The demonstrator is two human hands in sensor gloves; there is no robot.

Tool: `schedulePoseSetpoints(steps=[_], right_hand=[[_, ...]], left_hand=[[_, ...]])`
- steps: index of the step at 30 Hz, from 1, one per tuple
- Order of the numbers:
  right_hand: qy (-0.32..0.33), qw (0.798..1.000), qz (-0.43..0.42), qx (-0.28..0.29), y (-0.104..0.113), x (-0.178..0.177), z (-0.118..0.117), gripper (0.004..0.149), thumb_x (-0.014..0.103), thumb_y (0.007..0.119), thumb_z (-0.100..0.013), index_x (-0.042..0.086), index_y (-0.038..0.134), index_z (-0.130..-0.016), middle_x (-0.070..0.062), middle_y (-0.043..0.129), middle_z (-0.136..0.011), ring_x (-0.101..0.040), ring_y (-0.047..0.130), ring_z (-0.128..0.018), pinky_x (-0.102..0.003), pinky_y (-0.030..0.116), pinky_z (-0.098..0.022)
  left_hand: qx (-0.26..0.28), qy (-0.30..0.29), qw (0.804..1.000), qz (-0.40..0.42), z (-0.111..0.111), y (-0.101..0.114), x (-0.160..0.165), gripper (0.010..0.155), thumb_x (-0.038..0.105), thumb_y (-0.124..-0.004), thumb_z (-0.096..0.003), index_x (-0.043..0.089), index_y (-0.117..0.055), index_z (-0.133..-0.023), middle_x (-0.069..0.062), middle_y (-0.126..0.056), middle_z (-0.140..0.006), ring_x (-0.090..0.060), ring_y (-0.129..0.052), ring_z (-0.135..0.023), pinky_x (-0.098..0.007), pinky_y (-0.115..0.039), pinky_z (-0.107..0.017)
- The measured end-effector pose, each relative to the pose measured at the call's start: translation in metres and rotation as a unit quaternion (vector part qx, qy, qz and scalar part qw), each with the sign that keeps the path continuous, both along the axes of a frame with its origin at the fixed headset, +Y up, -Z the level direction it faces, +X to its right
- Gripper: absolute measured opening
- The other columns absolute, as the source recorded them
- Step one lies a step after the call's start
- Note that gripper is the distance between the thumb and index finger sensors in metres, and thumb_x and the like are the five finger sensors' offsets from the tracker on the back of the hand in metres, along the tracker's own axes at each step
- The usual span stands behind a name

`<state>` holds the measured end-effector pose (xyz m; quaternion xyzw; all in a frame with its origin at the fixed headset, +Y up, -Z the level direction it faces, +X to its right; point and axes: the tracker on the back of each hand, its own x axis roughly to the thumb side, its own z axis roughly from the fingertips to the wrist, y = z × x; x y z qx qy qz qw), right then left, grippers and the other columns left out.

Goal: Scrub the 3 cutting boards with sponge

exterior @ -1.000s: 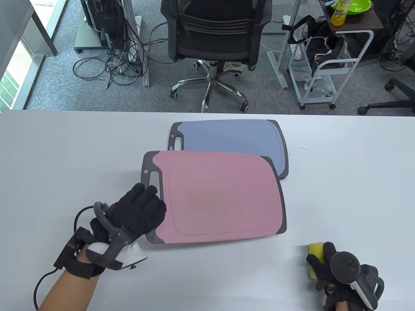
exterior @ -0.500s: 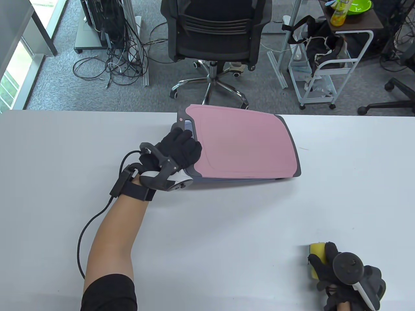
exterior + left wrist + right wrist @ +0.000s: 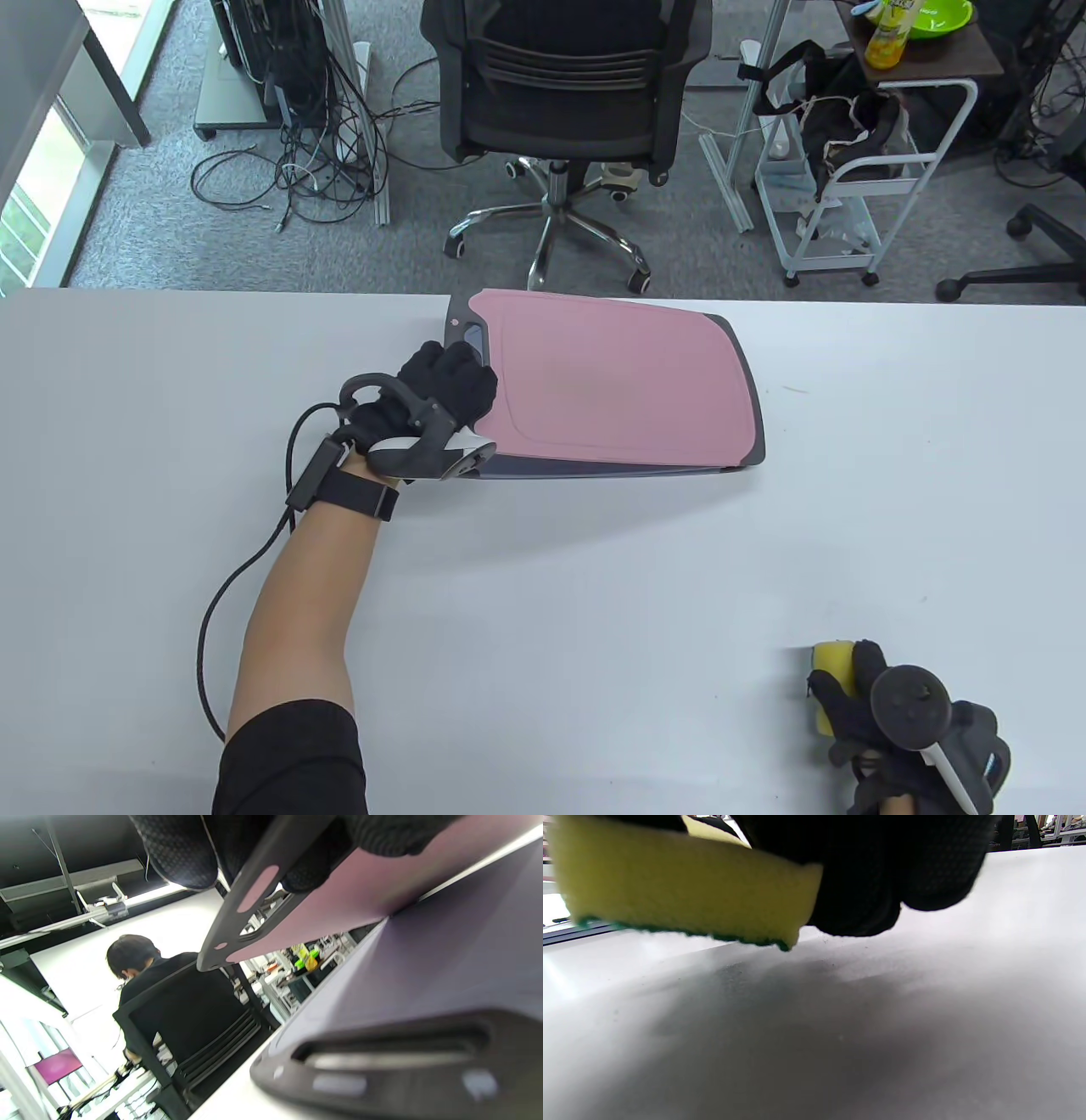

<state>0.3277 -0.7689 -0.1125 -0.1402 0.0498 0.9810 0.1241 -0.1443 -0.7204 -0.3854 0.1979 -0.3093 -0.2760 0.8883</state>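
My left hand (image 3: 450, 382) grips the pink cutting board (image 3: 619, 382) by its dark handle end and holds it tilted over the blue cutting board (image 3: 594, 471), of which only the near edge shows. In the left wrist view the pink cutting board (image 3: 339, 899) hangs raised above the blue cutting board (image 3: 424, 963) lying on the table. Only two boards are in view. My right hand (image 3: 857, 705) holds a yellow sponge (image 3: 829, 671) at the table's near right corner. In the right wrist view the yellow sponge (image 3: 683, 891), green on its underside, hovers just above the table.
The white table (image 3: 543, 594) stretches from the boards to the near edge. Behind its far edge stand a black office chair (image 3: 560, 93), a white cart (image 3: 857, 170) and floor cables (image 3: 288, 170). A person (image 3: 140, 971) sits beyond the chair in the left wrist view.
My left hand lifted the pink board from the table's middle and carried it back over the blue board, then shifted it slightly left and lower. My right hand stayed put with the sponge.
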Motion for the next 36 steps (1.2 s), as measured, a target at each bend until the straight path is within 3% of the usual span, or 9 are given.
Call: schedulePoseSetpoints(steps=[4,6,8,9,12,18,22,36], right_hand=[[0.001,1.0,-0.001,0.0,0.0,0.0,0.0,0.078,0.061,0.071,-0.047,0.008,0.065,-0.104,-0.01,0.086,-0.076,-0.025,0.092,-0.054,-0.047,0.079,-0.047],[0.002,1.0,0.0,-0.002,-0.001,-0.001,0.0,0.078,0.061,0.071,-0.047,0.008,0.064,-0.104,-0.01,0.086,-0.076,-0.025,0.092,-0.054,-0.047,0.079,-0.047],[0.003,1.0,0.0,-0.005,-0.001,-0.002,-0.001,0.078,0.061,0.071,-0.047,0.008,0.064,-0.104,-0.01,0.086,-0.076,-0.025,0.092,-0.054,-0.047,0.079,-0.047],[0.005,1.0,-0.001,-0.006,-0.001,-0.002,-0.001,0.078,0.061,0.071,-0.047,0.008,0.064,-0.104,-0.01,0.086,-0.076,-0.025,0.092,-0.054,-0.047,0.079,-0.047],[0.009,1.0,-0.003,-0.007,-0.001,-0.003,-0.002,0.078,0.061,0.071,-0.047,0.008,0.064,-0.104,-0.01,0.086,-0.076,-0.025,0.092,-0.054,-0.047,0.079,-0.047],[0.02,1.0,-0.011,0.001,-0.001,-0.005,-0.002,0.078,0.061,0.071,-0.047,0.008,0.064,-0.104,-0.01,0.085,-0.077,-0.026,0.092,-0.055,-0.048,0.078,-0.048],[0.026,1.0,-0.01,0.007,-0.002,-0.009,-0.002,0.078,0.061,0.072,-0.047,0.009,0.062,-0.105,-0.011,0.084,-0.08,-0.027,0.091,-0.058,-0.049,0.077,-0.049],[0.033,0.999,0.002,0.01,-0.005,-0.017,-0.001,0.077,0.059,0.073,-0.047,0.01,0.061,-0.105,-0.011,0.082,-0.083,-0.028,0.09,-0.061,-0.05,0.076,-0.051]], left_hand=[[-0.034,0.083,0.99,-0.105,-0.006,-0.028,0.0,0.071,0.053,-0.082,-0.0496,0.032,-0.047,-0.108,0.015,-0.072,-0.11,-0.021,-0.08,-0.105,-0.044,-0.075,-0.074],[-0.086,0.126,0.979,-0.132,-0.01,-0.041,0.0,0.082,0.048,-0.088,-0.0461,0.031,-0.04,-0.111,0.013,-0.064,-0.117,-0.024,-0.077,-0.107,-0.048,-0.072,-0.075],[-0.149,0.16,0.964,-0.154,-0.014,-0.052,-0.001,0.084,0.04,-0.087,-0.0466,0.029,-0.037,-0.113,0.005,-0.059,-0.121,-0.027,-0.075,-0.107,-0.051,-0.07,-0.075],[-0.135,0.186,0.96,-0.159,-0.012,-0.051,-0.005,0.084,0.04,-0.087,-0.0461,0.027,-0.038,-0.113,-0.002,-0.055,-0.123,-0.029,-0.072,-0.108,-0.052,-0.069,-0.076],[-0.149,0.23,0.951,-0.141,-0.005,-0.05,-0.02,0.085,0.045,-0.083,-0.0465,0.024,-0.036,-0.114,-0.005,-0.054,-0.123,-0.03,-0.071,-0.108,-0.054,-0.068,-0.076],[-0.188,0.235,0.953,-0.038,0.049,-0.049,-0.043,0.079,0.051,-0.078,-0.048,0.025,-0.042,-0.114,-0.003,-0.063,-0.119,-0.029,-0.077,-0.105,-0.053,-0.071,-0.074],[-0.227,0.23,0.946,0.038,0.084,-0.045,-0.045,0.087,0.058,-0.078,-0.0467,0.024,-0.038,-0.115,-0.005,-0.063,-0.119,-0.03,-0.077,-0.105,-0.053,-0.07,-0.074],[-0.262,0.138,0.932,0.209,0.197,-0.021,-0.004,0.086,0.06,-0.078,-0.0461,0.023,-0.044,-0.115,-0.006,-0.066,-0.119,-0.031,-0.079,-0.104,-0.053,-0.072,-0.073]])
